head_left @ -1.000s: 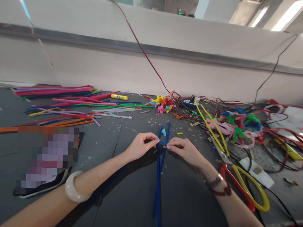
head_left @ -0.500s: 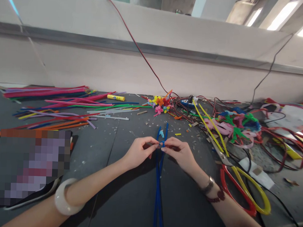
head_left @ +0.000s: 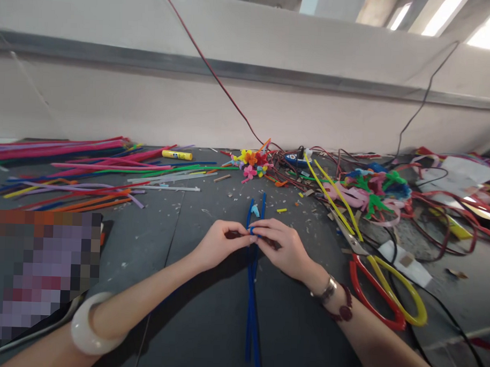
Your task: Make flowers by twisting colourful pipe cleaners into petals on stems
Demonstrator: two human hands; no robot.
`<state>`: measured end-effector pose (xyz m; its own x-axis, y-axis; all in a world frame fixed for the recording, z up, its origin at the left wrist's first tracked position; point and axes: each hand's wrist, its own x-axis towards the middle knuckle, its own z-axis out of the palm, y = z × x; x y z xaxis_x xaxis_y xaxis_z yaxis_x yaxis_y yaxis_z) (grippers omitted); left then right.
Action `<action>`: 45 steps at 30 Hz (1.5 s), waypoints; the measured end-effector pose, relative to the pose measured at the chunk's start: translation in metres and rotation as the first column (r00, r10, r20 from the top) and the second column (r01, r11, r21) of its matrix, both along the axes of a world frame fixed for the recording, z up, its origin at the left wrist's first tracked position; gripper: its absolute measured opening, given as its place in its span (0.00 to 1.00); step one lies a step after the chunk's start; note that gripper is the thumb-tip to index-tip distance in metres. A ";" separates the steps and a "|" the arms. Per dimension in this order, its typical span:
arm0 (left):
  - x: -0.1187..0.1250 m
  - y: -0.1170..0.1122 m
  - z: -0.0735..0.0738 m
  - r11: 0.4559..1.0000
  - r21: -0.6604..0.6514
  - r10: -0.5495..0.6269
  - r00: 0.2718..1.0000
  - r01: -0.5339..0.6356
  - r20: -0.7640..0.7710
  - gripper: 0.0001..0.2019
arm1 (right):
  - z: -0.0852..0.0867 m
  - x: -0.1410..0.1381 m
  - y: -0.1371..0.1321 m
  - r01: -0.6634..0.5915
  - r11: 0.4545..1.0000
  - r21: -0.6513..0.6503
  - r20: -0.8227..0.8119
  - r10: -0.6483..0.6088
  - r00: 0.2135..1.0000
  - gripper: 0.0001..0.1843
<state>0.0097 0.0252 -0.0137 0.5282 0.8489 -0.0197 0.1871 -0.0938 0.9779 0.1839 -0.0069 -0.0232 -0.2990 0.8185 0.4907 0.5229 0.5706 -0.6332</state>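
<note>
Two blue pipe cleaners [head_left: 251, 291] lie side by side on the dark table, running away from me. My left hand [head_left: 217, 244] pinches them from the left, with a white bangle on its wrist. From the right, my right hand [head_left: 281, 248] pinches the same spot, fingertips touching the left hand's. A short blue piece is wrapped round the stems between the fingers. Both hands are closed on the stems.
A spread of coloured pipe cleaners [head_left: 76, 169] lies at the back left with a yellow glue stick [head_left: 177, 155]. Small pipe-cleaner flowers [head_left: 251, 163] sit behind the hands. Scissors with red and yellow handles [head_left: 380, 284], tangled wires [head_left: 437, 211] and scraps fill the right. A blurred flat object [head_left: 41, 273] lies at the left.
My hands have drawn closer together until the fingertips meet on the blue stems. The short blue piece between them is now wound tighter round the stems.
</note>
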 end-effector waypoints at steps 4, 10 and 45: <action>-0.001 0.002 0.001 0.997 -0.071 -0.028 0.999 0.025 -0.031 0.12 | 0.004 0.000 0.000 -0.014 1.000 0.000 0.013 0.014 1.000 0.08; -0.004 0.006 0.000 0.972 -0.227 -0.052 0.997 0.062 0.050 0.14 | 0.011 0.000 -0.005 0.050 0.988 -0.145 -0.133 -0.070 0.989 0.07; -0.001 -0.008 0.004 0.936 0.340 -0.026 0.981 0.091 -0.191 0.13 | 0.005 -0.007 -0.002 -0.170 0.818 -0.549 -0.383 -0.065 0.921 0.12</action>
